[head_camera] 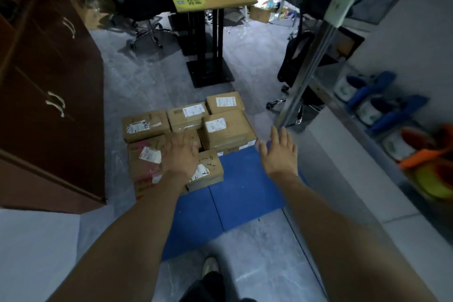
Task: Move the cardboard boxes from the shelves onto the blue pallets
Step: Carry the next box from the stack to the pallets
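Several labelled cardboard boxes (228,130) lie packed together on the blue pallets (245,193) on the floor ahead of me. The nearest small box (208,169) sits at the pallet's left part. My left hand (180,157) hovers over the boxes with fingers spread and holds nothing. My right hand (280,152) is stretched out above the bare blue pallet, fingers straight, also empty. The shelf frame (308,68) rises at the right.
A dark wooden cabinet (49,95) stands close on the left. A yellow table on a black pedestal (208,39) and office chairs (142,10) stand behind the pallets. The right shelf holds blue and orange items (382,100). My foot (210,265) is on the grey floor.
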Tool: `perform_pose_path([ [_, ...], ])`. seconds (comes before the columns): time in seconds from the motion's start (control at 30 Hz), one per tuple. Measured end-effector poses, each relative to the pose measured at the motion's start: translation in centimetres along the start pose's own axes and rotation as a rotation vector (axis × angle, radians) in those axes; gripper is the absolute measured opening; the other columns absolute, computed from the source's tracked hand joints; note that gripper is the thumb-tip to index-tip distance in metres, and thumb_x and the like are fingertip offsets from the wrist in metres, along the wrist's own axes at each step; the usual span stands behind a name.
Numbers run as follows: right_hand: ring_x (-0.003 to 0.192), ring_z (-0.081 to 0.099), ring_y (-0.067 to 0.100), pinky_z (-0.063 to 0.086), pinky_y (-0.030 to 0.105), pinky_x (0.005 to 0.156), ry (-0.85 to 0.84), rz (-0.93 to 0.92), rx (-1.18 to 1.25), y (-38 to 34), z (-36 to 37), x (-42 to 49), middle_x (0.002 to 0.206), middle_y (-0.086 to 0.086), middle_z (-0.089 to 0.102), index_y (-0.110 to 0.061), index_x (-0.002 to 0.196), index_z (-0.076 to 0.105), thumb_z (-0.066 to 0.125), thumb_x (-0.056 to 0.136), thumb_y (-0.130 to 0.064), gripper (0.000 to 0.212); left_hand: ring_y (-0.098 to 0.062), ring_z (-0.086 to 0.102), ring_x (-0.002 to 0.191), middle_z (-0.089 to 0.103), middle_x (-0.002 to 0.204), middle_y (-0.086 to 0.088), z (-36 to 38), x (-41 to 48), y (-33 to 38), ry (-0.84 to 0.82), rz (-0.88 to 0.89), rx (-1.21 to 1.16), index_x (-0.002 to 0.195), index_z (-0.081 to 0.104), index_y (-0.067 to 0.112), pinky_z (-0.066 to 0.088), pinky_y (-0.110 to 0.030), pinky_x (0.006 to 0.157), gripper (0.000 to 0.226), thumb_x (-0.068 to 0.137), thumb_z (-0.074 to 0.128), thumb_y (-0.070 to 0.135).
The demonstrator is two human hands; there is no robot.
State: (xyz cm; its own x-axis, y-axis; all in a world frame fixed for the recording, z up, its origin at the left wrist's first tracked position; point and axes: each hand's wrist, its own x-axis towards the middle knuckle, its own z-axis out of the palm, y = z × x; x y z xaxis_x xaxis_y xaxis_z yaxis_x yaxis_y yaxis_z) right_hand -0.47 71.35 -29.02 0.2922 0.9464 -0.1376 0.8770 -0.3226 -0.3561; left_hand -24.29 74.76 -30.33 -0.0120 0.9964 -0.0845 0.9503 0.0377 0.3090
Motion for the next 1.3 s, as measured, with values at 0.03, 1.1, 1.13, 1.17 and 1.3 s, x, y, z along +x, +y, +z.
perform_pose_path([
  [0.03,0.151,-0.001,0.026,0.003,0.046,0.121,0.011,0.018,-0.007,0.8,-0.5,-1.0,0.164,0.009,0.002,-0.017,0.157,0.008,0.024,0.104,-0.047,0.063,-0.037,0.034,0.13,0.033,0.144,-0.021,-0.1,-0.6,0.6,-0.008,0.016,0.015,0.149,0.022,0.017,0.032,-0.05,0.108,0.05,0.102,0.027,0.032],
  [1.1,0.151,-0.001,0.027,0.005,0.051,0.12,0.515,1.19,0.098,19.1,-7.2,-41.4,0.164,0.008,0.002,-0.021,0.157,0.007,0.022,0.103,-0.049,0.063,-0.035,0.017,0.143,0.015,0.156,-0.019,5.7,-27.0,29.1,-0.37,1.404,0.208,0.154,0.009,0.019,0.019,-0.045,0.115,0.056,0.104,0.022,0.039],
  [1.13,0.151,0.0,0.027,0.005,0.051,0.119,0.53,1.234,0.101,19.2,-7.0,-42.9,0.164,0.008,0.003,-0.021,0.157,0.007,0.023,0.103,-0.049,0.063,-0.034,0.016,0.144,0.015,0.157,-0.019,5.9,-28.5,29.5,-0.392,1.446,0.207,0.154,0.009,0.019,0.019,-0.045,0.115,0.056,0.104,0.022,0.039],
  [1.17,0.15,0.001,0.027,0.006,0.051,0.119,0.543,1.275,0.102,19.3,-6.8,-44.5,0.164,0.009,0.004,-0.02,0.157,0.007,0.023,0.103,-0.049,0.063,-0.034,0.015,0.144,0.014,0.157,-0.018,6.2,-30.1,30.0,-0.413,1.487,0.207,0.154,0.009,0.02,0.018,-0.045,0.115,0.056,0.104,0.022,0.039],
  [1.3,0.151,0.002,0.027,0.006,0.051,0.119,0.612,1.432,0.116,19.7,-6.0,-51.4,0.164,0.009,0.005,-0.02,0.157,0.008,0.024,0.103,-0.049,0.063,-0.033,0.014,0.144,0.012,0.158,-0.016,7.3,-37.1,31.6,-0.478,1.647,0.218,0.154,0.008,0.021,0.018,-0.045,0.115,0.055,0.104,0.022,0.039],
])
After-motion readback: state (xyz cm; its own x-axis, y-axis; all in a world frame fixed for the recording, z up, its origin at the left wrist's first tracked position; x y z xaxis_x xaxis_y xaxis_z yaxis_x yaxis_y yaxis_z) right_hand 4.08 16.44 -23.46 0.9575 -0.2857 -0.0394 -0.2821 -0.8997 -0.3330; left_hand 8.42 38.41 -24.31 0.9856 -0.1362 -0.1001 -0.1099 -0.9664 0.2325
